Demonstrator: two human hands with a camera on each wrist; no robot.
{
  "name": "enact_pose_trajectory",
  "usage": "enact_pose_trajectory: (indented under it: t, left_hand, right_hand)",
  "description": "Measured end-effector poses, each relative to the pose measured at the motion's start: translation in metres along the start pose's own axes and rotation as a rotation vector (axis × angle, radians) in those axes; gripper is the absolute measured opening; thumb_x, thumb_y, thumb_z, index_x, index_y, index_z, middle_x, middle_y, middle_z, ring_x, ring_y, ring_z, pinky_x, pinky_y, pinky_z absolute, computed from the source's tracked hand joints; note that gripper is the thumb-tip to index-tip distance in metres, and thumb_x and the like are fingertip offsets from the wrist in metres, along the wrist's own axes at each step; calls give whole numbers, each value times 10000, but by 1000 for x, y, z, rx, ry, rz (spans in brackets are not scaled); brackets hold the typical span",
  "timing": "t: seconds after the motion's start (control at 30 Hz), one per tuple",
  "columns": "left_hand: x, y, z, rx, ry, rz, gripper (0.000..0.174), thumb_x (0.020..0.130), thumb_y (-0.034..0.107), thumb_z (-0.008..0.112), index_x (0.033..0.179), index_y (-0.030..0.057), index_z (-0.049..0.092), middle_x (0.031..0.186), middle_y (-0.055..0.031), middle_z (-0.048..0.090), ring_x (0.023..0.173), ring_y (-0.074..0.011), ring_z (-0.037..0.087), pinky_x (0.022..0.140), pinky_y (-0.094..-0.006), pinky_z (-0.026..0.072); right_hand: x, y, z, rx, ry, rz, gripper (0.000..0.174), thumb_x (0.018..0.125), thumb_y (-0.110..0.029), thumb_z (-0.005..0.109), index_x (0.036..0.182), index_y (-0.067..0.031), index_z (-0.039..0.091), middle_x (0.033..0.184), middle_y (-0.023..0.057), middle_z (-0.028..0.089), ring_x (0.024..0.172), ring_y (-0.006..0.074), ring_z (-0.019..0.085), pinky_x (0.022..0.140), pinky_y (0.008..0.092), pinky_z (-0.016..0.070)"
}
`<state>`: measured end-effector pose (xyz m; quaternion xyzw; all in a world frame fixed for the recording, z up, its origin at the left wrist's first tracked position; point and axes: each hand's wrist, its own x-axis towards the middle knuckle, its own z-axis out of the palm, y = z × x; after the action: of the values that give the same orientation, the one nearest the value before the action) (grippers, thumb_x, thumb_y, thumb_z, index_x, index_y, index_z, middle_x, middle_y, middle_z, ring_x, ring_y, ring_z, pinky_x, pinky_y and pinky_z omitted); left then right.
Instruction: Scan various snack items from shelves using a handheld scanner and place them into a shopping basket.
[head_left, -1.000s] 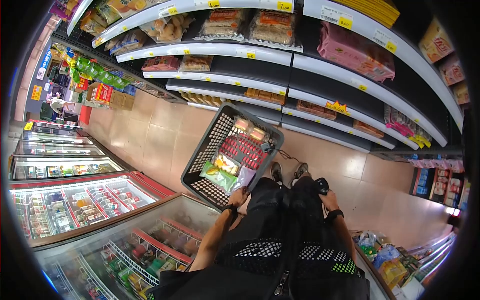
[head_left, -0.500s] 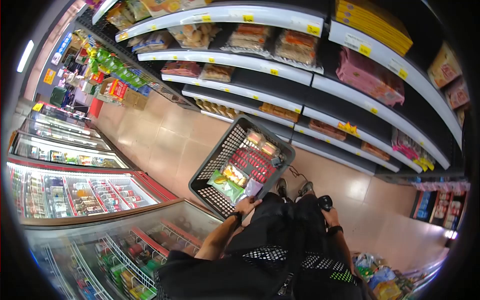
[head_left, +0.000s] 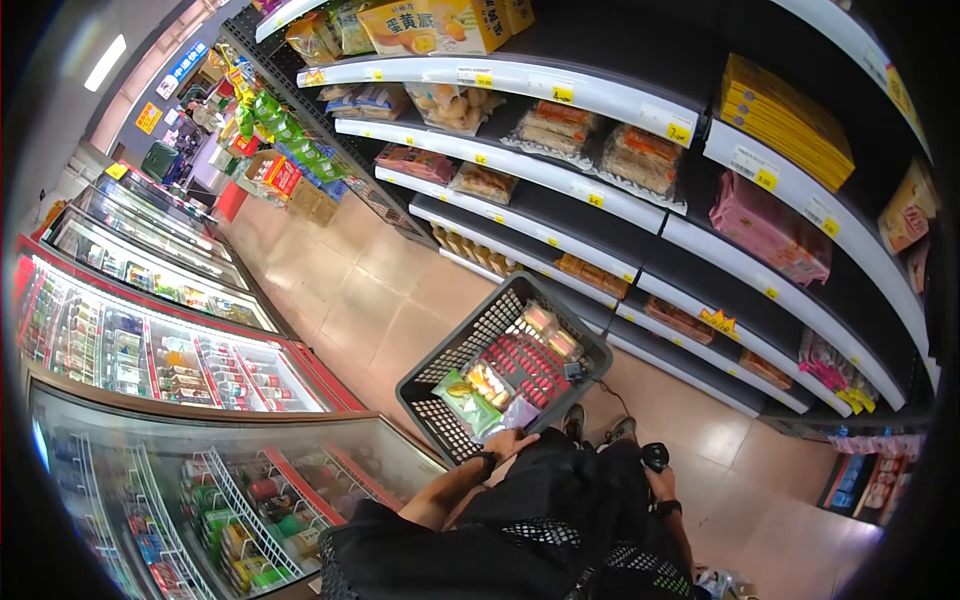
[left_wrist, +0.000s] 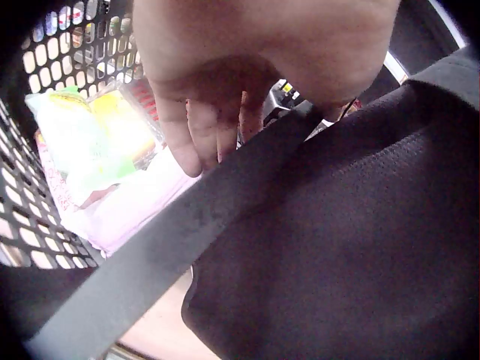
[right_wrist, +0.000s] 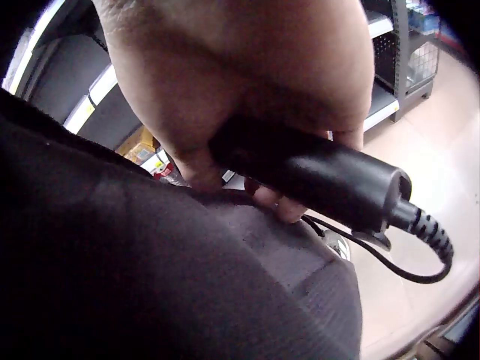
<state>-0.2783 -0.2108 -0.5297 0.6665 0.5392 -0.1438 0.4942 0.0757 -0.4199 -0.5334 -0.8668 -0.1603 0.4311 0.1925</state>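
Observation:
My left hand [head_left: 510, 443] lies over the near rim of a grey perforated shopping basket [head_left: 572, 312]. In the left wrist view its fingers [left_wrist: 196, 139] bend down inside the rim. In the basket are a green packet [head_left: 463, 402], a clear pack with yellow and white contents [head_left: 488, 382], a lilac packet [head_left: 519, 413] and two small wrapped cakes or sandwiches [head_left: 540, 318]. My right hand [head_left: 662, 485] grips a black cylindrical device [right_wrist: 315, 176] with a cable [right_wrist: 431, 232] at one end, held beside the dark-clothed thigh.
Shelves ahead hold pink packs [head_left: 770, 225], yellow packs [head_left: 790, 120] and bagged pastries [head_left: 640, 160]. Glass-topped freezers [head_left: 180, 415] line the left side, the nearest one close to my left arm. Tiled floor [head_left: 340, 265] runs past the basket towards cardboard boxes [head_left: 312, 205].
The head view has swung, so shelves and basket sit lower and further right. My left hand stays at the basket rim, its thumb now stretched out more. The right hand keeps the black device.

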Motion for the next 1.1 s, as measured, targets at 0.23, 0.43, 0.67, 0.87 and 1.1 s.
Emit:
enact_pose_trajectory:
  t: [0.23, 0.43, 0.67, 0.87, 1.1]
  left_hand:
    - [26, 21, -5, 160, 50, 157, 744, 850, 658, 411, 1272, 45, 407, 1030, -249, 624, 964, -407, 598, 826, -465, 465]
    - [64, 81, 12, 415, 178, 203, 567, 940, 533, 321, 1028, 11, 523, 761, -251, 633, 720, -422, 624, 635, -523, 476]
    - [71, 65, 25, 497, 297, 171, 553, 938, 553, 309, 1115, 60, 484, 714, -239, 621, 671, -422, 617, 578, -526, 472]
    - [61, 76, 22, 532, 335, 95, 537, 944, 538, 306, 1106, 67, 505, 758, -246, 623, 709, -432, 611, 644, -537, 459]
    - [63, 87, 23, 534, 342, 27, 531, 945, 547, 302, 1105, 88, 516, 770, -271, 620, 746, -454, 607, 638, -545, 453]
  right_hand:
    - [14, 2, -7, 60, -126, 84, 444, 688, -273, 693, 1016, 20, 632, 854, 147, 660, 777, 257, 634, 707, 348, 482]
    - [7, 15, -17, 113, -43, 39, 417, 728, -312, 689, 966, 27, 639, 764, 135, 658, 716, 236, 642, 666, 353, 488]
    - [16, 36, -61, 202, -50, 84, 457, 686, -390, 722, 893, 14, 672, 768, 148, 664, 735, 245, 643, 688, 360, 485]
    - [37, 47, -83, 264, -41, 44, 280, 694, -208, 715, 812, 28, 621, 635, 84, 592, 553, 171, 554, 520, 319, 448]
    - [58, 41, -100, 184, 41, -30, 341, 740, -268, 691, 867, 38, 610, 648, 104, 610, 573, 195, 603, 560, 333, 484]
